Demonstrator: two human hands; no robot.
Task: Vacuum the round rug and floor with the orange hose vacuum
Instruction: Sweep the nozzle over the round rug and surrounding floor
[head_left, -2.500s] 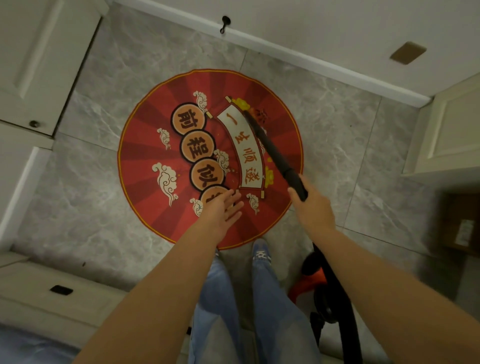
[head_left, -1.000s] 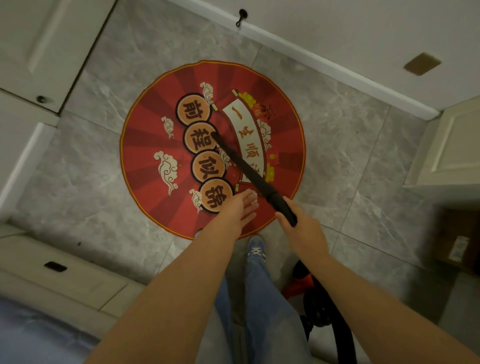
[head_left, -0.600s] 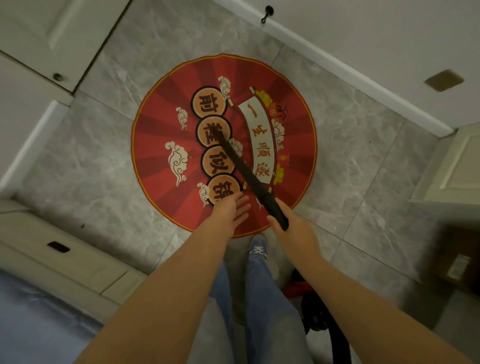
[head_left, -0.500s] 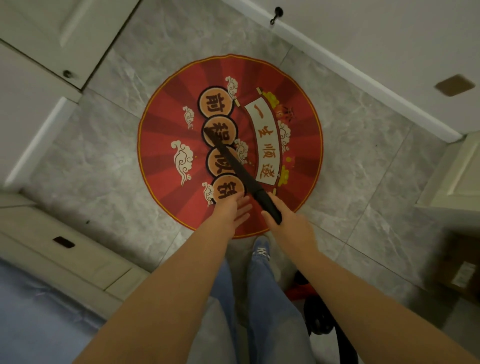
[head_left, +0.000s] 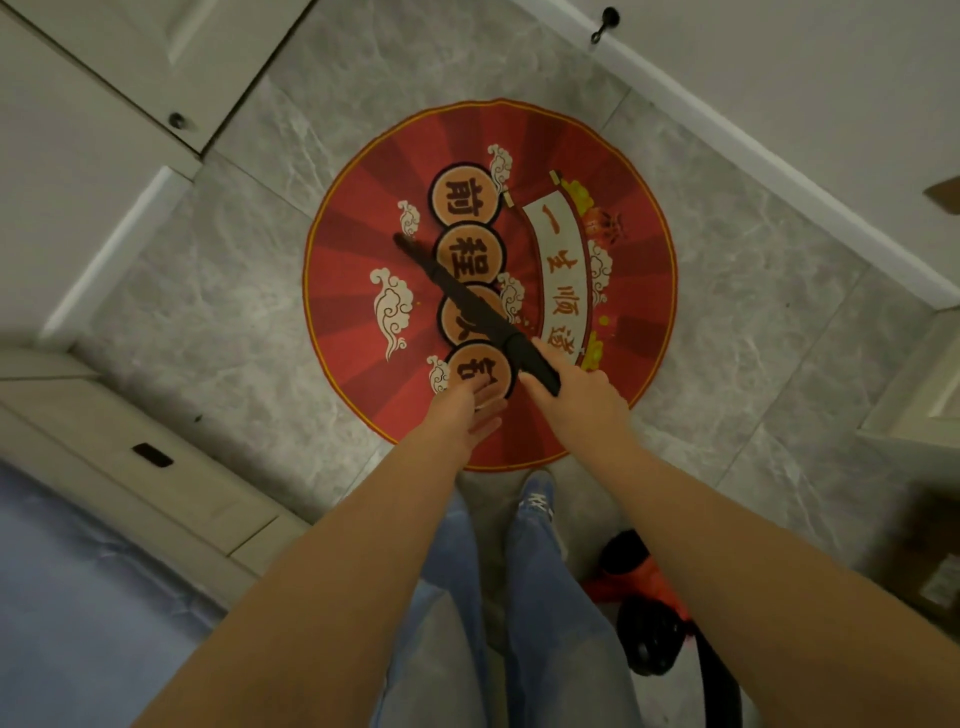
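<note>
The round rug (head_left: 358, 291) is red with darker red rays fanning outward, a thin yellow border, cream cloud swirls, orange discs with black characters and a cream scroll banner. The floor tiles (head_left: 218, 322) are grey with pale marbled veins. The vacuum wand (head_left: 467, 306) is black, the vacuum body (head_left: 639, 587) orange and black. The jeans (head_left: 550, 613) are faded blue, and the baseboard (head_left: 779, 171) is white.
</note>
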